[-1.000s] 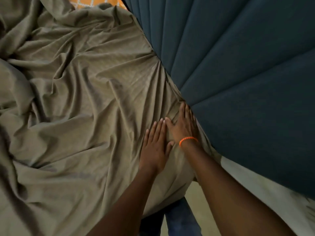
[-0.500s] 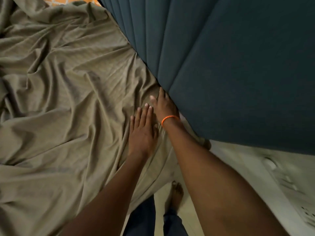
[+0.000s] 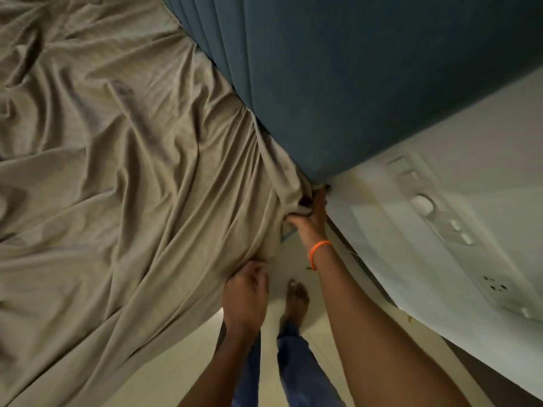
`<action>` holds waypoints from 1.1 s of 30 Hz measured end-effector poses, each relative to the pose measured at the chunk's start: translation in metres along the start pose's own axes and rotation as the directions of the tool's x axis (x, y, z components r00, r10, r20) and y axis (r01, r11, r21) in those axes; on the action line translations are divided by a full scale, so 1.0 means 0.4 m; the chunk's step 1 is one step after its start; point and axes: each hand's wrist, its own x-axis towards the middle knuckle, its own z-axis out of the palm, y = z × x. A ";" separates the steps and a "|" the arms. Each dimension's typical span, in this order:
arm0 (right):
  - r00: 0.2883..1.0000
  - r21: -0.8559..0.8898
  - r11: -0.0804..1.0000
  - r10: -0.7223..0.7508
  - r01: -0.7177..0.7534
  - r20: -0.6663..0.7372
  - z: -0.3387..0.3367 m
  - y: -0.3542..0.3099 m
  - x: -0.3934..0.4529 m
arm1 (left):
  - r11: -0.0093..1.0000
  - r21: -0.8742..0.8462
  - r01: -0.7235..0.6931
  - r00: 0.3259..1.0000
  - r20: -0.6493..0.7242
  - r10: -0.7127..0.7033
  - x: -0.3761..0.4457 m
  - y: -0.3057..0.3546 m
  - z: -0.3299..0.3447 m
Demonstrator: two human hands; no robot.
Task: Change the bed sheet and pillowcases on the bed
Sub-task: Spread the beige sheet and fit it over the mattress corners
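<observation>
A wrinkled taupe bed sheet (image 3: 123, 186) covers the mattress and hangs over its near side. My left hand (image 3: 245, 298) grips the hanging edge of the sheet, fingers curled into the cloth. My right hand (image 3: 311, 221), with an orange band at the wrist, holds a bunched fold of the sheet at the bed's corner, right under the lower end of the dark blue padded headboard (image 3: 367, 77). Its fingertips are hidden in the gap between sheet and headboard.
A white wall (image 3: 470, 160) with a switch and socket panel (image 3: 452, 227) runs along the right. Below lies a pale floor (image 3: 176, 368), where my bare foot (image 3: 296, 301) and blue trouser legs stand close to the bed.
Both hands were lying flat on the sheet by the headboard. They have since moved down over the bed's side, the left taking the hanging edge and the right the corner fold. My view dropped toward the floor.
</observation>
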 end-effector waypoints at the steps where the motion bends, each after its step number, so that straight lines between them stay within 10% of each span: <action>1: 1.000 -0.006 1.000 0.014 -0.014 0.017 -0.001 -0.024 -0.002 | 0.946 -0.230 0.229 0.973 0.026 -0.229 0.007 -0.005 0.012; 4: 0.998 -0.145 0.989 -0.016 0.024 0.058 -0.035 -0.107 -0.059 | 0.392 -0.700 0.598 0.756 0.329 -0.565 0.044 -0.001 0.022; 7: 0.994 -0.351 0.929 -0.108 0.114 0.036 -0.102 -0.105 -0.114 | 0.125 -0.833 0.538 0.754 0.411 -0.512 0.077 0.022 0.031; 11: 0.943 -0.276 0.927 -0.302 0.256 -0.140 -0.182 -0.066 -0.161 | 0.124 -0.825 0.552 0.662 0.344 -0.666 0.061 0.056 0.049; 14: 0.942 -0.028 0.980 -0.197 0.197 -0.272 -0.183 -0.080 -0.147 | 0.306 -0.654 0.692 0.596 0.279 -0.753 -0.011 0.094 0.085; 18: 0.926 0.145 0.978 -0.085 0.148 -0.368 -0.206 -0.103 -0.126 | 0.294 -0.573 0.765 0.587 0.433 -0.684 -0.119 0.185 0.167; 22: 0.858 -0.061 0.961 -0.270 0.271 -0.438 -0.263 -0.109 -0.147 | 0.495 -0.415 0.764 0.642 0.405 -0.651 -0.168 0.205 0.264; 28: 0.767 -0.320 0.907 -0.407 0.274 -0.496 -0.283 -0.035 -0.181 | 0.498 -0.158 0.853 0.481 0.608 -0.632 -0.128 0.198 0.227; 31: 0.815 -0.303 0.949 -0.244 0.089 -0.526 -0.250 0.019 -0.143 | 0.470 -0.041 0.882 0.323 0.778 -0.539 -0.081 0.192 0.117; 33: 0.867 -0.282 0.951 -0.030 -0.129 -0.497 -0.232 0.041 -0.116 | 0.472 -0.119 0.873 0.378 0.778 -0.502 -0.051 0.163 0.047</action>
